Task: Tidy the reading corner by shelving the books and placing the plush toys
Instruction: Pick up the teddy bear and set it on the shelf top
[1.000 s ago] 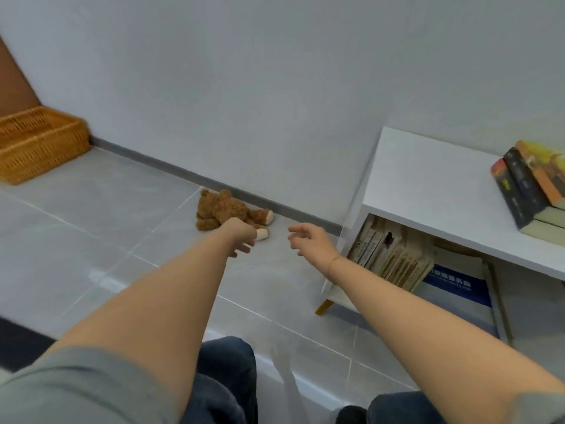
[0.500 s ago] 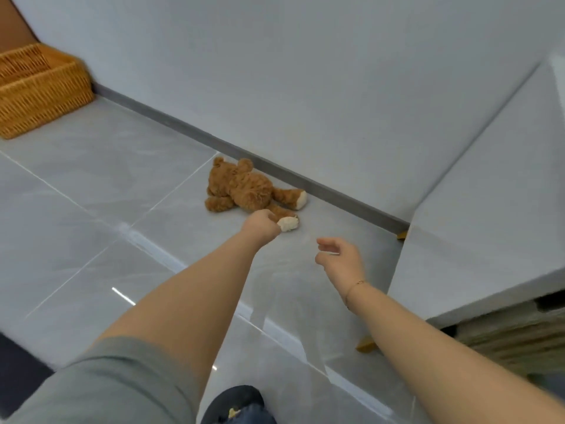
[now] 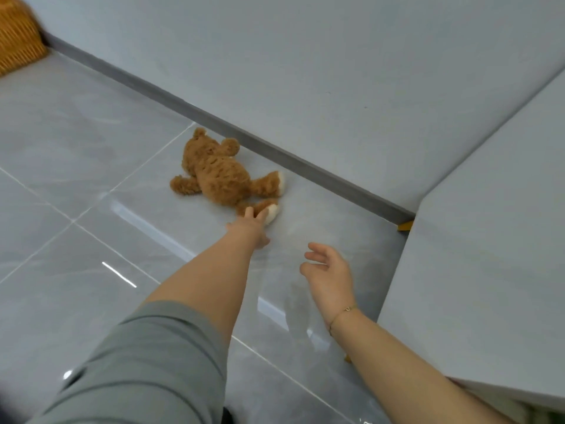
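Note:
A brown plush teddy bear (image 3: 221,174) lies face down on the grey tiled floor close to the wall, its legs pointing right. My left hand (image 3: 252,228) stretches out to the bear's near leg, and its straight fingertips touch the leg just beside the cream foot. My right hand (image 3: 330,276) hovers above the floor to the right, fingers relaxed and spread, holding nothing. No books are in view.
The white top of the bookshelf (image 3: 489,240) fills the right side, with one wooden leg (image 3: 405,225) showing by the skirting board. A woven wicker basket (image 3: 15,41) stands in the far left corner. Bare floor tiles lie between the basket and the bear.
The view has closed in on the bear. My left hand has uncurled its fingers onto the bear's near leg. My right hand has stayed open beside it.

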Demonstrator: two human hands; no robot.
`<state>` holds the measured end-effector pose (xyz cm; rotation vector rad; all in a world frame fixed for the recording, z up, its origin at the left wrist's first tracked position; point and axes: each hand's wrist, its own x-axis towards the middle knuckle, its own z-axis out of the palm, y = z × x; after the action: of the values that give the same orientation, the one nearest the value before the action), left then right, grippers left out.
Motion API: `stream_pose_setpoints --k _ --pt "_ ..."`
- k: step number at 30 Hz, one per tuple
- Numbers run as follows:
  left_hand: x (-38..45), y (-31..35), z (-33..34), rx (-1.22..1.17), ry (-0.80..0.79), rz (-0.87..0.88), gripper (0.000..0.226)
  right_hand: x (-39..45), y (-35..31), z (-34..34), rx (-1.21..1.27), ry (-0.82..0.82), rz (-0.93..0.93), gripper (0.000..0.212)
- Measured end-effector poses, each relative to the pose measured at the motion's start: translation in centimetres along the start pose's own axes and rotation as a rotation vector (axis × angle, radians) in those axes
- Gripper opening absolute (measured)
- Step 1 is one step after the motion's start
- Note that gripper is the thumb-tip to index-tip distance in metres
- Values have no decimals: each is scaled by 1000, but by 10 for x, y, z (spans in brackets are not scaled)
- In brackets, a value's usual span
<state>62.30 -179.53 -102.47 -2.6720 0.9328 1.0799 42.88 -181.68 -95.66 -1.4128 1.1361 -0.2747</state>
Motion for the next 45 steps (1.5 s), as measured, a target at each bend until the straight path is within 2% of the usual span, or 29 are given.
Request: stream_pose_setpoints --k 3,5,7,11,14,17,19,21,22,23,24,26,27,28,29,30,31,32,33,35,37,40,43,45 --pt "-3 12 17 30 41 -17 68 -6 5 -5 -27 -13 2 38" --pt "-6 19 24 42 133 -45 52 -11 9 -11 -39 0 11 38" --pt "-8 20 30 94 228 -62 45 -11 9 -13 -51 12 10 38" --pt "-8 12 43 299 357 63 36 -9 8 -9 -59 -36 30 38" --pt "-9 -6 37 195 222 166 39 -7 12 -5 -80 -47 33 37" --pt "-28 -22 34 -10 155 256 26 -7 16 -5 -123 -69 25 37" --pt "-56 -28 43 -235 53 289 11 -6 17 -5 -146 -88 23 36" --pt "-94 -33 49 -514 -137 248 7 -6 19 -5 -171 -116 29 35" --pt "-112 -37 50 -640 -199 198 11 -6 22 -5 -188 -128 32 34" --pt "-128 -41 50 -754 -191 150 15 -6 24 -6 -199 -131 32 32" --pt "-142 -46 49 -851 -82 100 16 -5 28 -6 -203 -128 44 30" --pt "-156 -51 43 -960 335 -19 15 -5 37 -8 -180 -116 82 26" --pt "-154 -50 37 -910 501 -68 22 -6 42 -8 -164 -115 105 25" --pt "-146 -47 32 -791 562 -93 39 -7 47 -9 -157 -113 132 24" --pt "-133 -43 31 -648 497 -118 63 -9 54 -9 -156 -108 156 25" --pt "-119 -36 31 -537 360 -152 88 -11 59 -9 -161 -101 185 25" --pt "-107 -29 33 -457 242 -200 107 -14 65 -9 -170 -102 207 25" --pt "-96 -24 38 -412 191 -252 118 -18 69 -8 -184 -116 229 24" --pt "-89 -21 44 -388 211 -292 122 -21 72 -7 -189 -134 237 24" --pt "-84 -27 55 -397 359 -316 114 -27 72 -4 -183 -177 231 24" --pt "-90 -40 60 -539 477 -273 101 -31 66 1 -177 -193 212 24" --pt "-117 -54 55 -986 473 -197 78 -34 48 6 -169 -179 142 23" --pt "-168 -64 32 -1375 297 -15 67 -49 19 1 -114 -266 117 22" --pt "-205 -72 7 -1470 197 164 66 -65 -2 -6 -97 -370 119 29"
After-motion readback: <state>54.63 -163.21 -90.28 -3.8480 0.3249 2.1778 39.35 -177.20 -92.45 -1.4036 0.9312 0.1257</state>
